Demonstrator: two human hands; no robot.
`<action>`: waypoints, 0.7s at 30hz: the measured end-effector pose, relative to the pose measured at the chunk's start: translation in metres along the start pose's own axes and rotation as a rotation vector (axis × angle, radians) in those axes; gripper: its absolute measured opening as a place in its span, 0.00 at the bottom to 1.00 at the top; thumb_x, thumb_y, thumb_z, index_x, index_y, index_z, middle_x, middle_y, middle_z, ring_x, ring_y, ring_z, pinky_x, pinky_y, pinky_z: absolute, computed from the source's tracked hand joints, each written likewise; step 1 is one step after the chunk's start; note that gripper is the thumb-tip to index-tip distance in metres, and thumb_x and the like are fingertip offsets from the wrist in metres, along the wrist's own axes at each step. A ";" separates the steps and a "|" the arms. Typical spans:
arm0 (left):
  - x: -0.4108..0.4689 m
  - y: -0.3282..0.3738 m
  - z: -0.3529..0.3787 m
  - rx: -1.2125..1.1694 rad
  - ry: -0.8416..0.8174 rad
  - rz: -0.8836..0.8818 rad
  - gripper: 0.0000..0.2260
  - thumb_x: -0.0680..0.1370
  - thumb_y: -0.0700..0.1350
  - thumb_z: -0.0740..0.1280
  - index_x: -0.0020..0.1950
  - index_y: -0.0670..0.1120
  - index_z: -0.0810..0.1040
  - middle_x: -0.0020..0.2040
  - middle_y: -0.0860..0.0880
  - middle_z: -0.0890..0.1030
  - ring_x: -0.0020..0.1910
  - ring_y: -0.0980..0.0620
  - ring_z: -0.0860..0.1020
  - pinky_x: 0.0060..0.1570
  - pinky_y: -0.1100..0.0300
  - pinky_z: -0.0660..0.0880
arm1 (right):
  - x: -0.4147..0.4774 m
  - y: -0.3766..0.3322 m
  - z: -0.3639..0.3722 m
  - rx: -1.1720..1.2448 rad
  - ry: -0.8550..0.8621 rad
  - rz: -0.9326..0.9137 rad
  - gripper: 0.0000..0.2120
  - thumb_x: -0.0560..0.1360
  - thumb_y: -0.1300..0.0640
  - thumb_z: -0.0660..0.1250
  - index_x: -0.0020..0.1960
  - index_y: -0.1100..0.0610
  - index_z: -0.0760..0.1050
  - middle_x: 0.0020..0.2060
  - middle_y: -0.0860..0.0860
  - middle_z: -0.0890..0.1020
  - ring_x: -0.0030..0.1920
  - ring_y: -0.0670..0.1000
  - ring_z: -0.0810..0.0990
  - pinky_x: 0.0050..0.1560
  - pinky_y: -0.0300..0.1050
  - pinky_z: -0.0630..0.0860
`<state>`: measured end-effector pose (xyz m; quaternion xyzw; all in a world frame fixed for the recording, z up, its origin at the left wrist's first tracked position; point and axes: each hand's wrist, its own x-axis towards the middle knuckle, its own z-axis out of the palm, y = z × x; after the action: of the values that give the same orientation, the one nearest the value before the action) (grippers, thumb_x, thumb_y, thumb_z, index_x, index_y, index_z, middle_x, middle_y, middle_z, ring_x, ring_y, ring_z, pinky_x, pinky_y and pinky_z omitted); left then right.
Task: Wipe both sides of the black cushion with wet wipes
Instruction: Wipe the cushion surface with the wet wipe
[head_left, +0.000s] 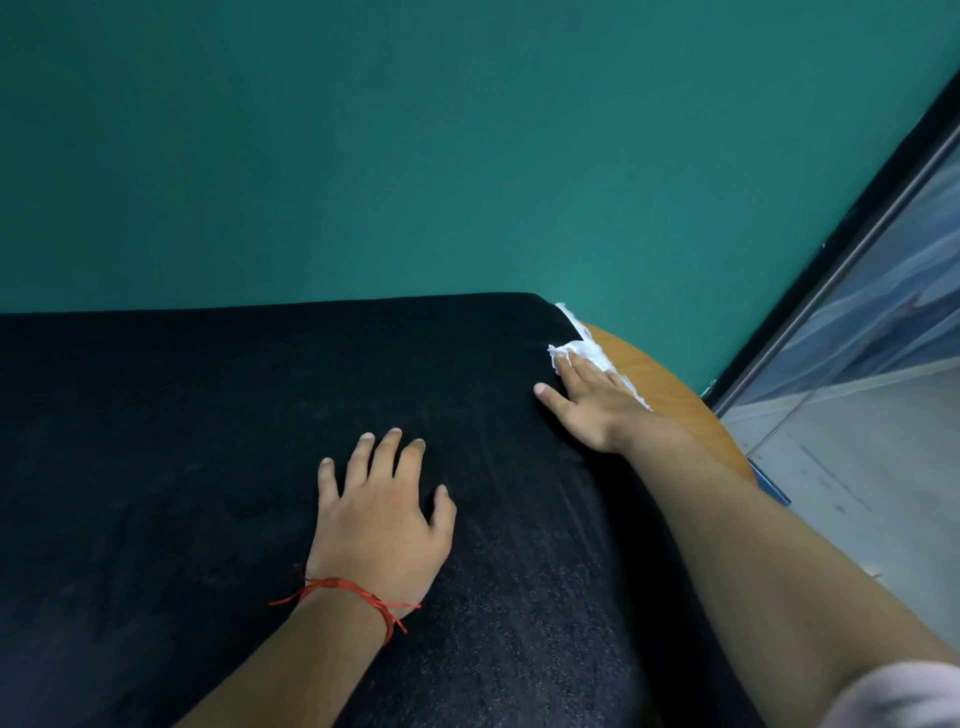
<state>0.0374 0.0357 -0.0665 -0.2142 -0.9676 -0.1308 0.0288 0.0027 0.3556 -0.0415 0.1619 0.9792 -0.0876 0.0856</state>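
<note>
Wet wipe (586, 347) mostly hidden under right hand (589, 408); black cushion (208, 415) cropped left.

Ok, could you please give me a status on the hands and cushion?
Left hand flat on black fabric cushion. Right hand pressing white wet wipe at far right edge. Nothing in the way.

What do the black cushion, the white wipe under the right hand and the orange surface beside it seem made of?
The black cushion looks like matte fabric, woven or plush: fine speckled texture, soft creases. The wipe seems a thin paper or nonwoven sheet: crumpled, ragged edges. The orange surface is probably wood or laminate: smooth, faint grain.
</note>
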 end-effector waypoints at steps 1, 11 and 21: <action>0.000 0.000 0.000 -0.001 0.001 0.003 0.32 0.80 0.64 0.44 0.81 0.55 0.64 0.82 0.53 0.63 0.83 0.48 0.56 0.80 0.37 0.54 | -0.002 -0.001 0.000 0.009 -0.003 -0.001 0.41 0.82 0.27 0.43 0.87 0.48 0.41 0.86 0.45 0.42 0.84 0.45 0.38 0.84 0.53 0.38; -0.001 0.002 -0.003 0.008 0.005 -0.003 0.30 0.82 0.63 0.46 0.81 0.54 0.64 0.83 0.53 0.63 0.83 0.48 0.56 0.80 0.37 0.55 | -0.066 -0.018 0.020 0.012 0.026 -0.140 0.41 0.82 0.28 0.44 0.87 0.48 0.39 0.86 0.45 0.41 0.84 0.43 0.37 0.84 0.51 0.38; -0.002 0.003 -0.005 -0.006 0.019 -0.008 0.32 0.80 0.64 0.45 0.80 0.54 0.67 0.81 0.52 0.66 0.82 0.47 0.59 0.79 0.37 0.56 | -0.161 -0.028 0.036 -0.022 0.008 -0.354 0.37 0.84 0.29 0.43 0.87 0.44 0.40 0.85 0.39 0.40 0.81 0.36 0.33 0.84 0.47 0.38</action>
<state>0.0407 0.0360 -0.0617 -0.2094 -0.9676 -0.1358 0.0368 0.1483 0.2739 -0.0406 -0.0137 0.9936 -0.0900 0.0667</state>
